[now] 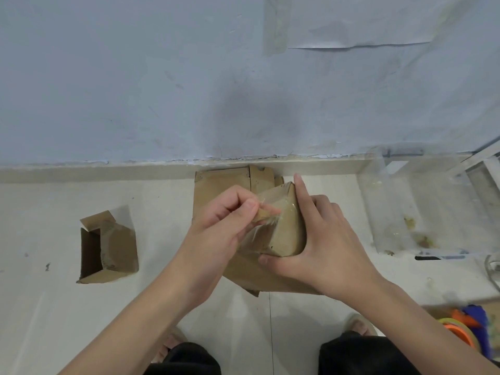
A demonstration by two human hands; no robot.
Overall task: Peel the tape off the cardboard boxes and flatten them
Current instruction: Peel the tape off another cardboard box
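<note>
Overhead, the view takes in a pale blue-grey wall [162, 77] filling the upper half, scuffed and patched with strips of clear tape near 1 o'clock. Below it runs a cream tiled floor [54, 307], meeting the wall at a chipped skirting line.

Centre frame, flattened cardboard [216, 185] lies on the floor against the wall, extending toward 6 o'clock under both hands. Held above it is a small cardboard box [286, 234], wrapped in clear tape [263, 212] and tilted with one corner up.

Right hand [316, 244] grips the box from the 3 o'clock side: thumb curled under the lower edge, index finger extended straight along the upper right edge, remaining fingers curled behind. Left hand [219, 234] approaches from 9 o'clock, thumb and forefinger pinching a lifted end of the tape, which stretches in a wrinkled film back to the box face. Both forearms enter from 6 o'clock.

At 9 o'clock, well apart, an open cardboard box [108, 247] lies on its side, flaps spread. At 3 o'clock, peeled clear tape strips [400, 212] lie on the floor with brown residue. At 4 o'clock, orange and blue items [465, 323] are partly cut off; what they are cannot be told. Two dark-clad knees [365, 353] show at 6 o'clock.
</note>
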